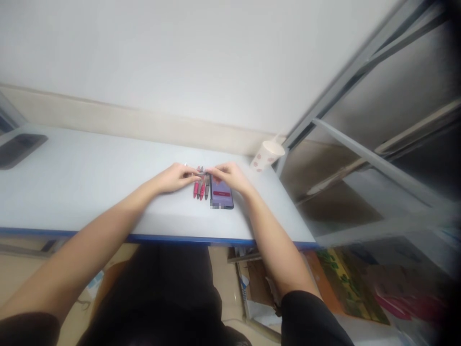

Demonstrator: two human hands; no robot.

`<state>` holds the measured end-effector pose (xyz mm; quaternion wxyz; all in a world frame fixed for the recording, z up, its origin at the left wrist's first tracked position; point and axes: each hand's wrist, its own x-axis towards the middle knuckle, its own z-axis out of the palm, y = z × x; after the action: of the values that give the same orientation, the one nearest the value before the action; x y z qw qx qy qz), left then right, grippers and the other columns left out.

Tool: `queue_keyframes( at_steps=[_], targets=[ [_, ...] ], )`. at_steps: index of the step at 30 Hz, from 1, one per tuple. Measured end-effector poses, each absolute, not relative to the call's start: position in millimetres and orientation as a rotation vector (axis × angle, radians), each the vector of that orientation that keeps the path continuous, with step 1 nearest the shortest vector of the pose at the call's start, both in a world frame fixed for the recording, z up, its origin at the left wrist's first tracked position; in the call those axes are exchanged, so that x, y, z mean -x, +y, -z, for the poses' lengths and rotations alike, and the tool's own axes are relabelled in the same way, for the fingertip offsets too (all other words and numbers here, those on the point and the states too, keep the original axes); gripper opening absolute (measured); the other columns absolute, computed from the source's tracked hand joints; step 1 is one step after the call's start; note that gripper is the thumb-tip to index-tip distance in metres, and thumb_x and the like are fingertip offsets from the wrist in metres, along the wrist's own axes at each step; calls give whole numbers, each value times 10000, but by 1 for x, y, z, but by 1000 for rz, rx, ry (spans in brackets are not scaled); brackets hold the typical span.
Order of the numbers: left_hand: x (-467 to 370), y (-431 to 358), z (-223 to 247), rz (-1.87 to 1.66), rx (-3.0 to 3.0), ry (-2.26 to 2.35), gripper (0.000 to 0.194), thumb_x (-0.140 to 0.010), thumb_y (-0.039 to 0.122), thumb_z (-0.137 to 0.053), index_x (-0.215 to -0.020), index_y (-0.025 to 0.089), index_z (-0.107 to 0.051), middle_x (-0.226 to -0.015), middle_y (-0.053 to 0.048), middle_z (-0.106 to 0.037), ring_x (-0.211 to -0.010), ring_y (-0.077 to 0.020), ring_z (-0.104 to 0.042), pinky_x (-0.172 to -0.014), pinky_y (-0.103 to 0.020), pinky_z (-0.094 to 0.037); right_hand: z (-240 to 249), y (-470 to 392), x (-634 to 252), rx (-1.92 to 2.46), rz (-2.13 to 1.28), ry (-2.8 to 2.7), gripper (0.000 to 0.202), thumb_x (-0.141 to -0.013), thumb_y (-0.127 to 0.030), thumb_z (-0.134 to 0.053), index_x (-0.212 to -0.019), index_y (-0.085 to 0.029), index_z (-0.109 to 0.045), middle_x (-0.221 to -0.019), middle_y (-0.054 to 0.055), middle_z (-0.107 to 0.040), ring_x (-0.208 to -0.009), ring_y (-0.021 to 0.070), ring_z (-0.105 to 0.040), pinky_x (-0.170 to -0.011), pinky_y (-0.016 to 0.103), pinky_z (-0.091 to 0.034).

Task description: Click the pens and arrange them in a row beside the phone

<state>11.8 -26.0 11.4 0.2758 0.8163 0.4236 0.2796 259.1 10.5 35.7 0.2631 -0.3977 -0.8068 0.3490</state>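
Observation:
Several red and grey pens [202, 189] lie side by side on the white table [162, 211]. A small dark pen-like piece lies crosswise above them, between my two hands. My left hand [176, 178] pinches its left end, thumb and fingers close together. From the other side my right hand [227, 176] has its fingertips on the right end, over the top of a phone. That phone [222, 197] lies face up with its screen lit, just right of the pens.
A patterned paper cup [267, 154] stands at the table's back right, beside a metal frame [360, 149]. At the far left lies a dark flat object [22, 148]. The wall runs along the back edge.

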Motion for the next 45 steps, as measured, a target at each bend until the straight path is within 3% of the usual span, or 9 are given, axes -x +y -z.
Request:
queue_keyframes(
  at_steps=[8, 15, 20, 25, 30, 34, 38, 42, 45],
  targets=[
    [-10, -21, -6, -858, -2191, 1186, 410, -1028, 503, -548, -1044, 186, -808, -881, -43, -779, -705, -173, -597, -703, -299, -420, -39, 11, -261, 849, -1073, -2109, 371, -872, -481, -786, -1106, -205, -704, -959, 59, -759, -839, 193, -689, -760, 310, -521],
    [-9, -18, -2, -840, -2246, 1175, 405, -1032, 503, -550, -1103, 202, -812, -989, -74, -818, -748, -195, -653, -736, -310, -447, -30, 19, -260, 1045, -894, -2221, 532, -1025, -558, -532, -641, -191, -564, -584, -9, -554, -558, 128, -474, -642, 303, -412],
    [-8, -17, -2, -865, -2256, 1215, 379, -1030, 478, -548, -1063, 206, -810, -952, -68, -811, -741, -194, -646, -727, -310, -435, -26, 20, -260, 898, -958, -2156, 344, -879, -496, -766, -1034, -202, -680, -888, 32, -732, -781, 181, -646, -743, 305, -482],
    [-9, -18, -5, -854, -2245, 1215, 375, -1024, 483, -559, -1051, 206, -812, -889, -58, -797, -713, -188, -632, -707, -305, -431, -24, 22, -259, 978, -889, -2260, 456, -1014, -535, -549, -735, -186, -641, -705, 21, -655, -669, 161, -570, -716, 316, -445],
    [-9, -17, -3, -854, -2261, 1225, 367, -1027, 477, -563, -1065, 214, -816, -913, -54, -803, -734, -188, -646, -726, -300, -439, -27, 18, -258, 874, -958, -2216, 306, -897, -468, -744, -1034, -198, -703, -931, 38, -742, -814, 180, -655, -769, 303, -474],
    [-8, -17, -3, -873, -2250, 1223, 391, -1016, 511, -572, -1101, 222, -822, -984, -71, -825, -776, -212, -681, -762, -311, -472, -27, 18, -257, 973, -893, -2288, 436, -1025, -527, -536, -806, -178, -680, -770, 37, -700, -730, 179, -624, -758, 319, -456],
    [-8, -20, -7, -858, -2241, 1245, 388, -1013, 502, -566, -1099, 230, -829, -1015, -75, -832, -802, -225, -699, -796, -324, -500, -27, 18, -258, 920, -884, -2250, 340, -909, -505, -733, -1040, -193, -698, -918, 27, -742, -821, 186, -650, -764, 295, -460],
    [-8, -20, -8, -857, -2234, 1245, 405, -1003, 521, -574, -1121, 232, -832, -1010, -77, -835, -793, -227, -706, -808, -339, -521, -28, 16, -257, 951, -864, -2293, 430, -1036, -517, -524, -823, -177, -678, -776, 29, -704, -730, 173, -621, -753, 302, -448],
    [-7, -18, -6, -875, -2233, 1243, 412, -994, 522, -584, -1132, 224, -833, -1046, -92, -836, -833, -243, -728, -828, -352, -540, -28, 16, -255, 946, -834, -2272, 292, -973, -468, -663, -1009, -181, -702, -834, 21, -727, -768, 177, -641, -759, 290, -450]
  ],
)
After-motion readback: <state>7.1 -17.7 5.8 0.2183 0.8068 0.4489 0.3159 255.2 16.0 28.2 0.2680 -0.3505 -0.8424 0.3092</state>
